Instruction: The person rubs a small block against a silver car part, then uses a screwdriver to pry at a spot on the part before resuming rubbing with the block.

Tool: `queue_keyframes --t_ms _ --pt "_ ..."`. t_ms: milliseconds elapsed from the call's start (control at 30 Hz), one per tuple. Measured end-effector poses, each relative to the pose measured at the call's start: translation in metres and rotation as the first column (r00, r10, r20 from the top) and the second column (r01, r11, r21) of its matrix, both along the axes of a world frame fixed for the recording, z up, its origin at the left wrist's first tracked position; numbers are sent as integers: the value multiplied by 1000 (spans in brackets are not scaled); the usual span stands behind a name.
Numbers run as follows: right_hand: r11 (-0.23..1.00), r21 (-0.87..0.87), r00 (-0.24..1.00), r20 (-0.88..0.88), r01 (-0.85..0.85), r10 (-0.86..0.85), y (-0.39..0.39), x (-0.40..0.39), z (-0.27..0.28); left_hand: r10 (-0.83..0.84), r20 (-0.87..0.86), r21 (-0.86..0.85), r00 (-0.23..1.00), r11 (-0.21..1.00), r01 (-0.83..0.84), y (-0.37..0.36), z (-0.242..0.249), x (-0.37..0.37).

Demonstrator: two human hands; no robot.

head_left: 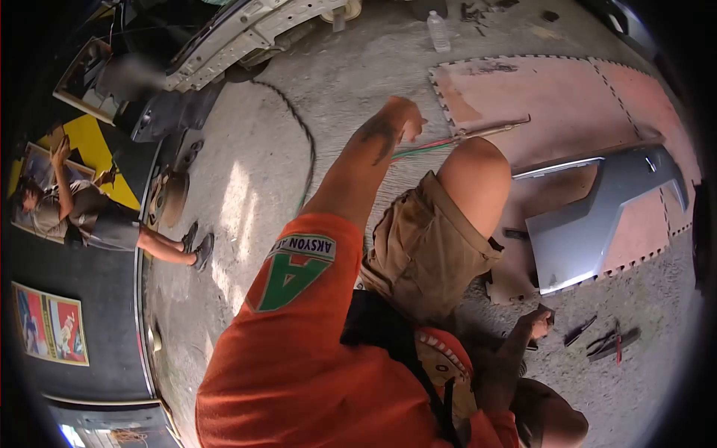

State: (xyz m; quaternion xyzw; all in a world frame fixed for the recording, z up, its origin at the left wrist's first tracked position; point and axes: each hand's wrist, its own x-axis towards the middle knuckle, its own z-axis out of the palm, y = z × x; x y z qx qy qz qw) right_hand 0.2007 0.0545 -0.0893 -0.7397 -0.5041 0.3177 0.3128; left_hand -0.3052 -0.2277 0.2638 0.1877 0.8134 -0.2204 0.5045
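My left hand [401, 119] reaches forward past my bent knee [474, 175], fingers closed at the handle end of a thin metal torch [489, 131]. Red and green hoses [422, 150] run back from under the hand. The torch lies low over a pink foam mat [538, 89]. My right hand [539, 322] rests low by my hip, closed around a small dark object that I cannot identify. An orange shirt and khaki shorts [426, 246] fill the lower middle of the view.
A silver car body panel [597, 216] lies on the mat at right. Pliers and hand tools [611, 342] sit on the concrete near my right hand. A black cable [302, 134], a water bottle [438, 31] and a white car part [246, 30] lie beyond. Another person [82, 216] sits at far left.
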Motion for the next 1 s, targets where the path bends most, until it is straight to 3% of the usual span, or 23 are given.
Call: queue_keyframes --t_ms 67,133,167,200,233,267,300,333,367,433,467,533,567,600,667,733,800,867,933,1000 --pt "999 -25 977 210 -40 44 20 12 -32 71 -14 150 997 986 -68 -9 -15 20" --pt "999 -36 988 157 14 -8 20 21 -23 157 -96 332 983 936 -117 -16 -67 15" --pt "994 -110 970 244 21 7 22 26 -20 149 -150 384 977 920 -82 -16 -80 15" --pt "976 -196 929 334 -96 159 38 49 -67 98 -205 418 974 908 -3 -8 -83 23" --pt "967 -211 922 328 -140 205 43 56 -78 40 -273 425 961 902 83 -2 -84 29" --pt "957 -249 943 254 -150 214 25 49 -42 -6 -337 423 942 893 157 5 -82 33" --pt "912 -130 780 482 -388 400 18 52 -43 -36 -383 414 923 886 207 8 -81 34" --pt "791 -52 541 702 -610 463 16 59 -49 -46 -411 415 911 880 231 13 -83 35" --pt "775 -45 539 694 -630 478 19 48 -50 -21 -412 437 911 873 218 16 -89 30" --pt "921 -249 669 634 -298 388 31 28 -57 20 -415 458 910 868 189 22 -105 15" --pt "915 -248 665 629 -318 402 29 27 -57 -49 -423 414 905 878 241 23 -109 10" --pt "922 -10 788 516 -387 336 25 29 -58 -99 -431 364 897 891 273 10 -98 16" --pt "952 32 870 417 -303 263 26 21 -59 -63 -411 365 910 903 228 8 -82 22" --pt "775 -171 602 538 -608 590 57 41 -100 -32 -392 366 920 912 187 5 -68 26" --pt "896 -209 703 561 -391 437 44 25 -84 -43 -405 351 913 915 199 -6 -62 27" --pt "919 -219 738 548 -328 394 39 20 -77 45 -530 419 847 882 216 -16 -65 22" --pt "932 -242 761 540 -270 361 36 15 -68 28 -521 423 853 877 229 -26 -80 3" --pt "938 -257 789 513 -234 337 29 13 -53 5 -507 428 862 870 246 -26 -90 0" --pt "954 -194 832 470 -227 294 28 15 -47 82 -647 523 758 771 363 -28 -78 19" --pt "948 -97 898 305 -303 318 34 19 -62 81 -638 520 766 779 351 -14 -55 18"
